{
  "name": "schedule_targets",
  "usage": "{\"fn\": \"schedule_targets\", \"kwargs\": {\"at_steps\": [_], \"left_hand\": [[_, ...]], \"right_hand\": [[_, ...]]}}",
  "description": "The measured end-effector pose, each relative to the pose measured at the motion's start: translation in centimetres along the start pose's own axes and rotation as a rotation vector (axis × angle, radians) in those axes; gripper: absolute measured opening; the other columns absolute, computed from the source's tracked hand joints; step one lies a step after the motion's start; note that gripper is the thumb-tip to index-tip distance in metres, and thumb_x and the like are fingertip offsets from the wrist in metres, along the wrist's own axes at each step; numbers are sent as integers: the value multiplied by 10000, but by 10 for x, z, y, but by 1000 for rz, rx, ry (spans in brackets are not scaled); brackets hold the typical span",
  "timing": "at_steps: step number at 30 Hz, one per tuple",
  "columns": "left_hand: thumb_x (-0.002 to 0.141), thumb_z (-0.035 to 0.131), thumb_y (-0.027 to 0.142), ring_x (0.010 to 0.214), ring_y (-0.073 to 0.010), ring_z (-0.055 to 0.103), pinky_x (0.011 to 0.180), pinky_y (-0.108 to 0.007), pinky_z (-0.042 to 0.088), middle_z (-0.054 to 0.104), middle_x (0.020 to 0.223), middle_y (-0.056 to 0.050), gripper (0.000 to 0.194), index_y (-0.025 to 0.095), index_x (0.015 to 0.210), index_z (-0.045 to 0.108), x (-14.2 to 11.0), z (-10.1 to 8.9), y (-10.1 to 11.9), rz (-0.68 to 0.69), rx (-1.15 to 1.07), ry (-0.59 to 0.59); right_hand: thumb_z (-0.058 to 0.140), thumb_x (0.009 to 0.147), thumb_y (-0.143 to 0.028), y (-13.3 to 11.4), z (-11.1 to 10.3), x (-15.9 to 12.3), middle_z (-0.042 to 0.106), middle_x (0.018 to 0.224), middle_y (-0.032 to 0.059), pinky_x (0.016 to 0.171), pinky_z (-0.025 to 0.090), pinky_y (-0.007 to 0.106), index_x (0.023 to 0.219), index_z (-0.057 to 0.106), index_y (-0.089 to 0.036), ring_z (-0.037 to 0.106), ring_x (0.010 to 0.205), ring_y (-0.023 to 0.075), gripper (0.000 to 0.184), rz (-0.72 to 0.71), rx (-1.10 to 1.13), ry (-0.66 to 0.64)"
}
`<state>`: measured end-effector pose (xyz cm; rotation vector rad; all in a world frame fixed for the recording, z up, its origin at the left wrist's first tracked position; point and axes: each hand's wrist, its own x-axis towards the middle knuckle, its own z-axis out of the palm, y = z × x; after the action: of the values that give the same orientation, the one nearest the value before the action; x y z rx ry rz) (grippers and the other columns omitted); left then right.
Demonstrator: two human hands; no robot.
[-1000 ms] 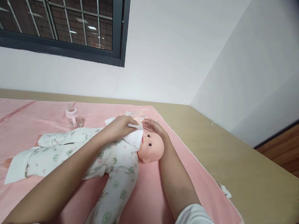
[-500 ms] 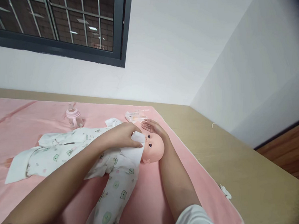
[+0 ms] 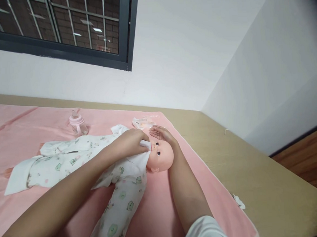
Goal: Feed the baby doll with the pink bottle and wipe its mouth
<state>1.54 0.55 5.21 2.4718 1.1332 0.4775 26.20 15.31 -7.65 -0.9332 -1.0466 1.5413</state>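
Note:
A baby doll lies on its back on the pink sheet, its bald head to the right and its feet to the left. It wears a white romper printed with green bears. Near the doll's chin, my left hand is closed on the romper's white collar, pulling it up at the mouth. My right hand curves round the far side of the head with its fingers stretched out, resting against or close to it. The doll's far arm is mostly hidden behind my left hand.
A pink-lidded baby bottle stands beyond the doll's legs. Behind its head lies a clear plastic packet. A small white scrap rests at the sheet's right edge on the wooden surface. The wall and a barred window rise behind.
My left hand has drawn the collar slightly left, and its fingers have curled in tighter. More of the doll's chin side shows. My right hand stays in place.

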Motion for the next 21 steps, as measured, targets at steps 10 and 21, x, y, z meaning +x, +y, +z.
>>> {"fn": "schedule_targets", "kwargs": {"at_steps": [10,21], "left_hand": [[724,539,225,614,-159,505,553,-266,289,589,626,16,115,193,613,540,2,-3,-9,16,12,44],[769,577,231,809,-230,642,645,-252,387,714,836,-52,139,189,807,704,8,2,-14,9,16,132]], "right_hand": [[692,769,-190,-1,2,-2,729,933,67,987,529,365,969,622,-171,712,882,183,213,-7,-17,-6],[675,775,-157,-1,4,-3,724,922,73,995,528,368,942,629,-169,710,898,184,174,-5,-7,13]]}}
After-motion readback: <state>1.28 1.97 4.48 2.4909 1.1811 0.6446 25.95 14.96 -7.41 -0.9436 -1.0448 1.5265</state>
